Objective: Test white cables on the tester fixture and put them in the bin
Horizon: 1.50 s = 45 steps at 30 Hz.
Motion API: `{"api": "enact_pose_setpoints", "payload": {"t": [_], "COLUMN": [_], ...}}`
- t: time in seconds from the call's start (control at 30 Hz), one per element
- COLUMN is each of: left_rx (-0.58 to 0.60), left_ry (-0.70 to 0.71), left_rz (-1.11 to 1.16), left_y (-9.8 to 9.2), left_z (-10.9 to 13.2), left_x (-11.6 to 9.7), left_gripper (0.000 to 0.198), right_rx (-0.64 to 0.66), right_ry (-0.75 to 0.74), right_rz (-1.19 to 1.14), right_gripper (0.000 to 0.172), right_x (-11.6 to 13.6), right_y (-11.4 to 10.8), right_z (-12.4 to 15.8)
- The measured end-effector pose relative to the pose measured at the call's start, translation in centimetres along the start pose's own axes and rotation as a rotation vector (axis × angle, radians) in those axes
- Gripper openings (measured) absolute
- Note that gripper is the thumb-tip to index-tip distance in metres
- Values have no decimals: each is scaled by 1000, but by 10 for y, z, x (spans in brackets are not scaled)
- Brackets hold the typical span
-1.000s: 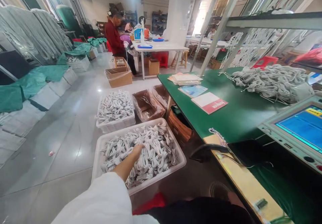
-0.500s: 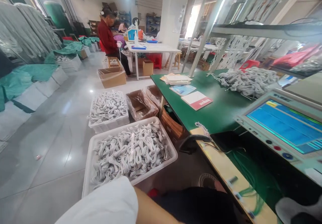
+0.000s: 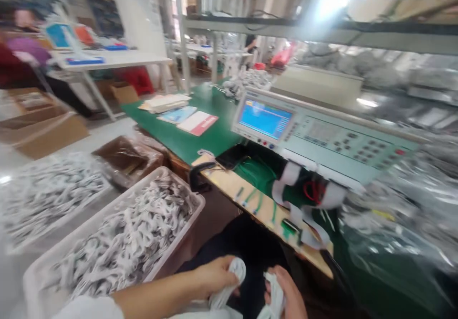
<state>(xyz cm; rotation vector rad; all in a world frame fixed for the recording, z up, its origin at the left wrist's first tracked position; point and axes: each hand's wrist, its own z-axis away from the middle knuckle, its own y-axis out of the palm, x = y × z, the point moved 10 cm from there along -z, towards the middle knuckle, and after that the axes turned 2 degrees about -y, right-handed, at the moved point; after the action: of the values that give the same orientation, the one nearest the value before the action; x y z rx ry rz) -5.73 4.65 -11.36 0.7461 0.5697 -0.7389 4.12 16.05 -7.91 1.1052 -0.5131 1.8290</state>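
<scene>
My left hand [image 3: 219, 277] is closed around a looped bundle of white cable [image 3: 237, 270], low in the view above my dark-clad lap. Just to its right, my right hand [image 3: 286, 292] grips another white cable bundle [image 3: 275, 296]. The two hands are apart. Left of them stands a white bin [image 3: 30, 278] heaped with bundled white cables [image 3: 132, 233]. Ahead of my hands lies a wooden board [image 3: 225, 181] with green wires and small connectors along the bench edge.
A tester with a blue screen [image 3: 265, 118] stands on the green bench [image 3: 161, 135], beside booklets [image 3: 197, 122]. Plastic-bagged goods [image 3: 397, 233] lie at right. A shelf [image 3: 304, 31] crosses above. Further left are a second cable bin, cartons [image 3: 50, 128] and a seated person's sleeve [image 3: 12, 66].
The view has swung to the right, bringing the whole tester into sight. Both hands, each with a cable bundle, now show at the bottom; earlier only my left arm and sleeve were plain.
</scene>
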Motion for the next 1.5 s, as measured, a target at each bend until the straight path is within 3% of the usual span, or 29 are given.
{"api": "enact_pose_setpoints", "payload": {"t": [0.1, 0.17, 0.27, 0.37, 0.5, 0.63, 0.77, 0.87, 1.0, 1.1, 1.2, 1.5], "left_rx": [-16, 16, 63, 76, 62, 41, 103, 158, 105, -8, -96, 149], "left_ry": [117, 102, 88, 217, 376, 464, 485, 459, 429, 432, 448, 171], "left_rz": [120, 142, 100, -65, -277, -421, -285, -135, -149, -314, -442, -102], "left_y": [8, 21, 39, 52, 61, 66, 71, 76, 80, 79, 78, 85], "left_z": [-2, -7, -15, -17, -11, 0, -1, -10, -25, -31, -31, -29], "left_x": [-39, -50, -53, -60, -72, -84, -79, -69, -68, -80, -93, -92], "left_gripper": [43, 42, 37, 35, 45, 26, 15, 18, 23, 26, 27, 37], "right_rx": [57, 78, 39, -51, 15, 13, -15, -14, -90, -186, -183, -79], "right_ry": [-43, -143, -293, -409, -573, -698, -816, -868, -805, -624, -460, -384], "right_rz": [-5, 115, 295, 476, 740, 838, 861, 871, 748, 539, 331, 237], "right_gripper": [24, 23, 24, 29, 33, 31, 21, 14, 11, 17, 27, 31], "right_x": [11, 24, 42, 57, 69, 70, 74, 73, 70, 69, 72, 99], "right_y": [11, 11, 3, -4, 12, 17, 14, 11, -7, -29, -38, -29], "right_z": [4, 6, 14, 23, 33, 39, 48, 56, 56, 43, 28, 10]}}
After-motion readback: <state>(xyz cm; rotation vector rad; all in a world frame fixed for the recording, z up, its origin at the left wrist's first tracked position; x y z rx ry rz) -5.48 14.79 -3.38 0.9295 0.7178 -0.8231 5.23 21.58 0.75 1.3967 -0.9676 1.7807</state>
